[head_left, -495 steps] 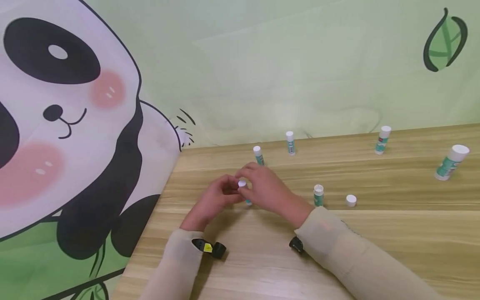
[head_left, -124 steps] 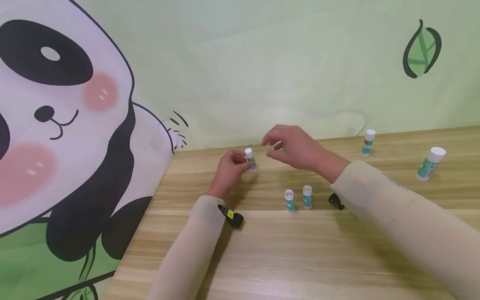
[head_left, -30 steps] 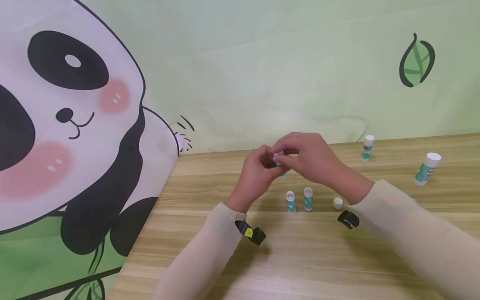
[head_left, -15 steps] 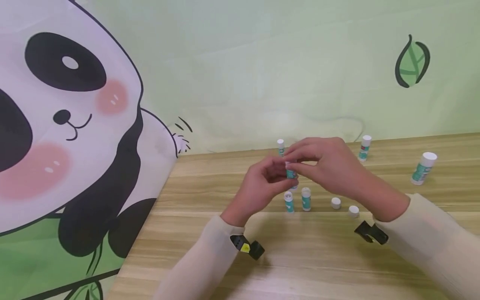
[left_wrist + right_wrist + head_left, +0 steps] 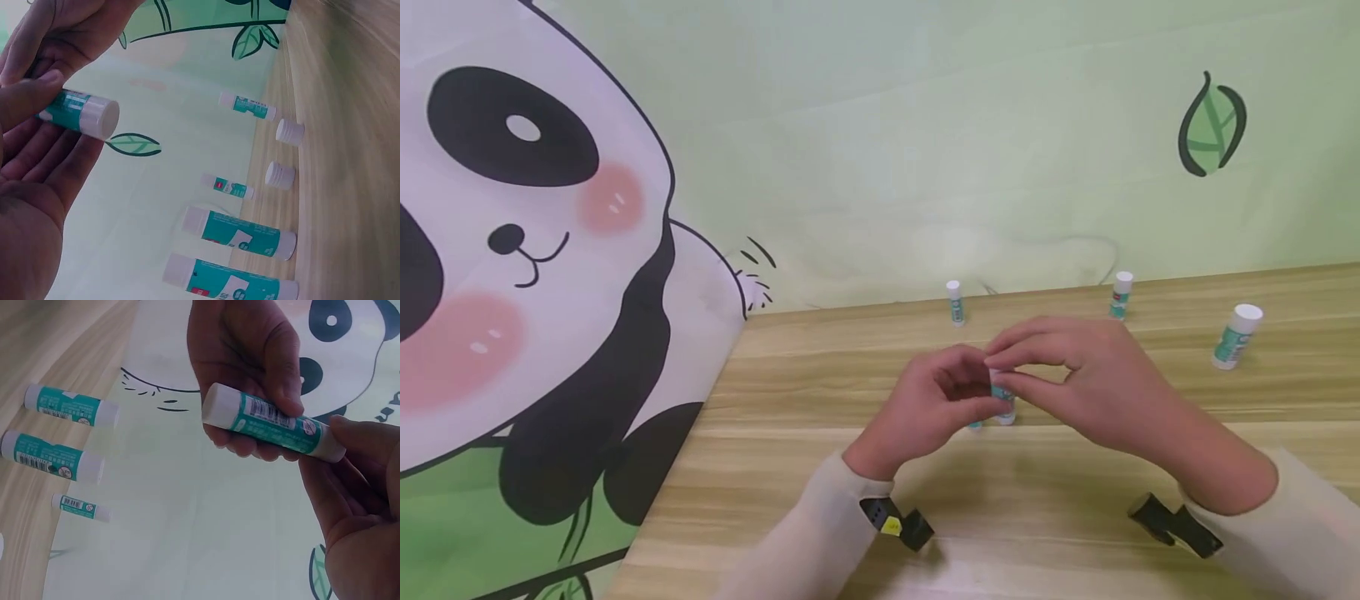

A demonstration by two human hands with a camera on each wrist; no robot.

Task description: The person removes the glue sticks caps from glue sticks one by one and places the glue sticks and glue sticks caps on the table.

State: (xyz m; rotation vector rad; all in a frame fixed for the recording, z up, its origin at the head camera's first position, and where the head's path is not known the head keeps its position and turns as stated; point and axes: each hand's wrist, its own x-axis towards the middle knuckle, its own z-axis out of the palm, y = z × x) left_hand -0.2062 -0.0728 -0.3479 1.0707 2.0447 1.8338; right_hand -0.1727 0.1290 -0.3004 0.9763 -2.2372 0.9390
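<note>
Between my hands is a glue stick [image 5: 265, 415] with a teal label and white ends. My left hand [image 5: 928, 400] holds its lower body, thumb on one side and fingers on the other. My right hand [image 5: 1097, 387] pinches the white top end between thumb and fingers, covering most of it. In the right wrist view, two more teal glue sticks, one at the edge [image 5: 69, 406] and one below it [image 5: 53, 457], stand on the table; the head view shows them mostly hidden behind my hands. Two loose white caps [image 5: 290, 132] sit on the table in the left wrist view.
At the back of the wooden table [image 5: 820, 367] stands a slim capped glue stick [image 5: 955, 303], with another [image 5: 1121, 296] to its right. A larger capped one [image 5: 1236, 336] is at the far right. Behind hangs a green panda-print cloth [image 5: 880, 167].
Both hands have come down towards the viewer with the glue stick, the right hand staying at its top. The right hand and forearm now hide the loose caps in the head view.
</note>
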